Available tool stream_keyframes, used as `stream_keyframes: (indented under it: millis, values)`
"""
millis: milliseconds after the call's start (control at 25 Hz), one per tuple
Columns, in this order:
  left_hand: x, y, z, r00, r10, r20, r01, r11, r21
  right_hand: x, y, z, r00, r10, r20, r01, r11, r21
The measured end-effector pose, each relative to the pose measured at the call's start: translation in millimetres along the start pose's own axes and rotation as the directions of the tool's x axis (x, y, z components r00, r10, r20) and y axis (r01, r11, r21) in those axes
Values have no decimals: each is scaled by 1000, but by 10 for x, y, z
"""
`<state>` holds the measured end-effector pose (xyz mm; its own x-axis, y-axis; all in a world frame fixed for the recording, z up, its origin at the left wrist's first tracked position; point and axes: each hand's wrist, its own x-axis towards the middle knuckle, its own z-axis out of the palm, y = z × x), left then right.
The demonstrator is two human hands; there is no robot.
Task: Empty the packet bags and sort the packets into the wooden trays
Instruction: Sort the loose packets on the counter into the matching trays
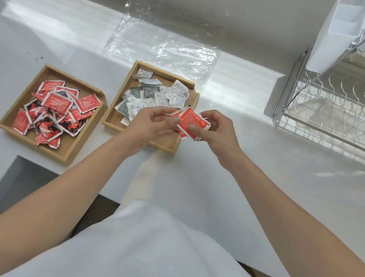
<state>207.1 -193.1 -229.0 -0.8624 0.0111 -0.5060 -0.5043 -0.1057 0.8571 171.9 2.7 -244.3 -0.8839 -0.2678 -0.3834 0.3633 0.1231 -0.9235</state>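
Head view: the right hand (216, 132) has its grip clamped on a small stack of red packets (191, 120), with the left hand (153, 122) pinching its left edge. Peel off one packet at a time and carry it well left of the grip to the red-filled tray (67, 142) — not the grey-packet tray (164, 144) directly beneath.

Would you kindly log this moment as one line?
right hand: grips held packets | left hand: pinches their edge | left tray: red pile | right tray: white and grey pile | plastic bag: flat behind trays
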Motion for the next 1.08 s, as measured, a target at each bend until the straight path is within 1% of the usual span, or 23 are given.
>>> stream_keyframes:
  millis: [160, 320, 400, 520, 600, 640, 720, 800, 840, 920, 1000, 1080]
  values:
    - [-335, -142, -322, 995, 12, -100, -15, 1000, -23, -40, -3, 381, 989, 10, 146, -8, 1000, -12]
    - [-535, -236, -757, 988, 47, -147, -57, 997, -61, -33, -90, 831, 973, -15, 231, 25, 999, -42]
    - [-573, -278, -1017, 985, 62, -158, -75, 994, -78, 4, -126, 1040, 974, -23, 227, 34, 998, -46]
    - [-601, -303, -1535, 981, 75, -180, -88, 994, -68, 88, -132, 1395, 989, 1, 148, 9, 998, -67]
    - [-603, -311, -1946, 974, 74, -215, -86, 995, -49, 149, -48, 1585, 999, -10, 53, 19, 985, -170]
    - [-599, -310, -2182, 970, 66, -235, -76, 996, -36, 188, 21, 1673, 999, -31, -12, 26, 960, -279]
    - [-576, -326, -2602, 958, 42, -283, -46, 999, -8, 242, 194, 1748, 988, -95, -119, 16, 842, -539]
    - [-552, -348, -2954, 944, 16, -331, -9, 1000, 22, 237, 372, 1794, 982, -130, -140, -7, 710, -705]
    - [-545, -362, -3099, 938, 4, -347, 9, 999, 36, 225, 449, 1824, 983, -124, -137, -21, 662, -750]
    - [-528, -417, -3302, 924, -10, -382, 45, 996, 82, 196, 565, 1855, 985, -108, -132, -40, 607, -794]
    - [-484, -520, -3441, 906, -29, -422, 111, 979, 172, 189, 614, 1881, 984, -105, -146, -55, 598, -800]
    - [-468, -607, -3520, 898, -7, -441, 179, 920, 349, 196, 624, 1915, 980, -103, -168, -74, 598, -798]
